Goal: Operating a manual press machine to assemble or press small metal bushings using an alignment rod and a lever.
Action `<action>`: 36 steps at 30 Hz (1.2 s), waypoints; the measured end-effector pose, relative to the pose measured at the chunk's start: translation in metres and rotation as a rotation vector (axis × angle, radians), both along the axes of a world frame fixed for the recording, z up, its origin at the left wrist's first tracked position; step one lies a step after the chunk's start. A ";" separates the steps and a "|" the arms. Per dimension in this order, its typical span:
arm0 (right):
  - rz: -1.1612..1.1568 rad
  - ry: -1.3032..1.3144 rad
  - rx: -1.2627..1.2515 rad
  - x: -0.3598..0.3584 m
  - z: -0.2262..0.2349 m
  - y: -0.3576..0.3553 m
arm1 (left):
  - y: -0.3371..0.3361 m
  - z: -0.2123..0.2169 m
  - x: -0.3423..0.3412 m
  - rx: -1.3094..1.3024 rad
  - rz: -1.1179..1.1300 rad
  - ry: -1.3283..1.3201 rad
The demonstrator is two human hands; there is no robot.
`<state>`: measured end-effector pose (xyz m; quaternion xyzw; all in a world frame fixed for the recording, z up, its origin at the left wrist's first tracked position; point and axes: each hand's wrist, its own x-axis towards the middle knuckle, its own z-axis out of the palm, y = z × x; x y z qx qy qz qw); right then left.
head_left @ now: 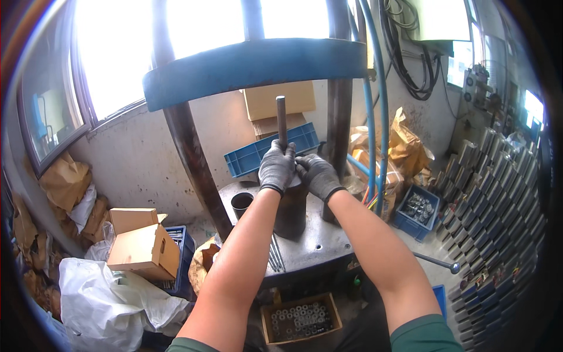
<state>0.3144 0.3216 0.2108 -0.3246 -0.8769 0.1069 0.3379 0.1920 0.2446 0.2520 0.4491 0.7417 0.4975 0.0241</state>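
The left hand has its grip closed around an upright metal rod; the right hand presses flat on a dark cylinder, before a blue crate and brown cardboard boxes.

Behind the hands: blue plastic crate, stacked cardboard. Lower left: open cardboard box, white sacks. Below: box of metal rings.
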 end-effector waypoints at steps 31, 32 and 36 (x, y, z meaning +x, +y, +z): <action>0.030 0.386 -0.036 0.004 -0.014 -0.022 | 0.018 0.002 -0.011 0.521 -0.336 -0.420; 0.072 0.429 0.026 0.015 -0.020 -0.032 | 0.017 0.005 -0.010 0.420 -0.320 -0.404; 0.323 0.382 0.126 0.098 -0.031 -0.090 | 0.017 0.025 -0.003 0.209 -0.343 -0.182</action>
